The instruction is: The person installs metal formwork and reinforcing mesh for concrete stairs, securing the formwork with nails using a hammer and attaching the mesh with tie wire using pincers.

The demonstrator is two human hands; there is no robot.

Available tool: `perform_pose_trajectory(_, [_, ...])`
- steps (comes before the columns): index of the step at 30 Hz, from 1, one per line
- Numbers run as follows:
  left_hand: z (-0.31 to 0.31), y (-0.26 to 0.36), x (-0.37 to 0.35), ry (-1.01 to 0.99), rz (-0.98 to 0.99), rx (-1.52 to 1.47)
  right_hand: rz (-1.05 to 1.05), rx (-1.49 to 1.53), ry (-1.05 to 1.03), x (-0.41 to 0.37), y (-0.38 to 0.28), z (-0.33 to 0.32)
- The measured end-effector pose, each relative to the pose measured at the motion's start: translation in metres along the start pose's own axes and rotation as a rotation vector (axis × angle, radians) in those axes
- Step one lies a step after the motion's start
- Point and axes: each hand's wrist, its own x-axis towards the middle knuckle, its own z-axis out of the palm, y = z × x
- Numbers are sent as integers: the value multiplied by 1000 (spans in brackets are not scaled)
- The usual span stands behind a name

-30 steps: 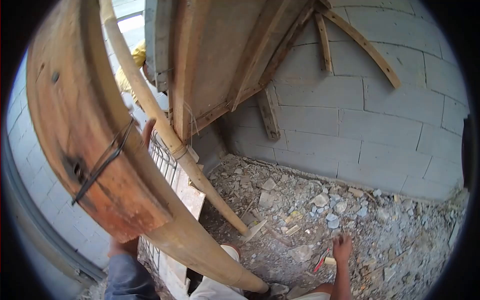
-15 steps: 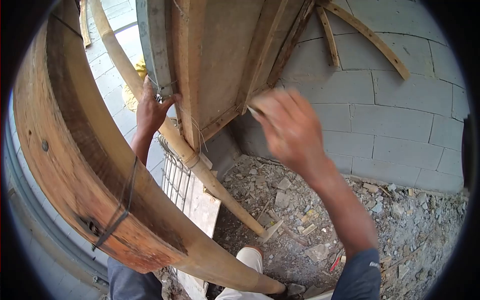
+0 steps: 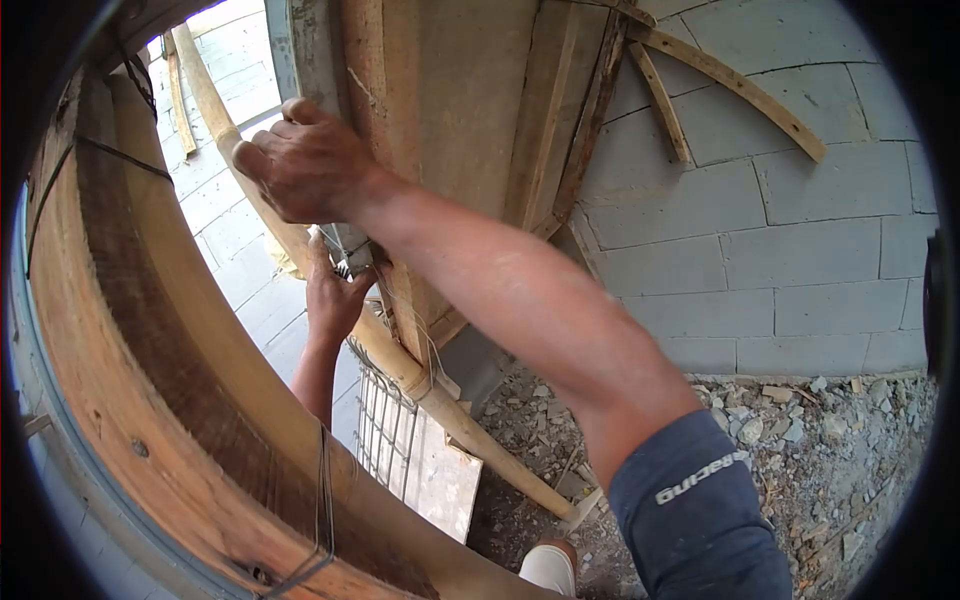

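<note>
My left hand grips the lower end of a grey beam from below, index finger up one side and thumb on the other. Thin wire shows by its fingers. Above it, my right hand is closed in a fist in front of the beam; whatever it holds is hidden. Beside the beam runs a wooden post of a formwork panel, with loose wire ends hanging near its foot. A bamboo pole slants down behind my left hand.
A large timber-and-bamboo piece, bound with dark ties, crosses the left foreground. Below are a steel rebar mesh, a pale board and rubble. A grey block wall with wooden strips stands behind.
My right hand has swung left and up from the open space at right to the grey beam. My left hand stays at the beam's lower end. The view has shifted slightly.
</note>
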Motion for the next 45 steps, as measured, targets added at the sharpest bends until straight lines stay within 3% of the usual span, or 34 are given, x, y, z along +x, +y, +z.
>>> perform_pose_trajectory(3, [1,0,0,-8,-29,28,100,-4,109,0,-2,14])
perform_pose_trajectory(5, [-2,5,4,-39,-30,-138,27,0,119,-2,3,13])
perform_pose_trajectory(8, [-6,-2,13,-40,40,-64,17,-65,168,-2,6,30])
perform_pose_trajectory(12, [-7,10,8,-40,-24,-37,14,-7,128,-2,6,19])
perform_pose_trajectory(17, [-2,20,-12,143,43,110,14,-54,94,-3,4,16])
perform_pose_trajectory(19, [11,12,-26,382,-2,-186,8,-38,106,-2,4,13])
perform_pose_trajectory(20, [28,-4,-31,552,-28,-459,34,-29,71,-3,1,11])
perform_pose_trajectory(21, [45,-23,-21,783,-97,-553,52,-22,39,-1,2,9])
perform_pose_trajectory(23, [46,-17,4,1044,-631,-875,26,-24,59,-1,5,11])
perform_pose_trajectory(24, [43,4,20,1154,-717,-951,20,-25,88,-2,5,13])
perform_pose_trajectory(27, [58,24,36,1201,-549,-587,8,-4,131,-2,6,15])
perform_pose_trajectory(32, [65,32,40,1209,-489,-618,-3,-13,124,-3,7,10])
perform_pose_trajectory(34, [67,27,44,1170,-307,-423,-1,-3,126,-3,5,12])
perform_pose_trajectory(37, [62,32,45,1098,-334,-577,4,52,172,-6,4,15])
perform_pose_trajectory(41, [65,27,46,1126,-266,-444,0,110,125,-5,2,5])
perform_pose_trajectory(43, [60,43,44,1140,-272,-449,93,336,105,-8,-4,-13])
perform_pose_trajectory(45, [62,50,45,1142,-283,-524,86,305,78,-19,-3,-41])
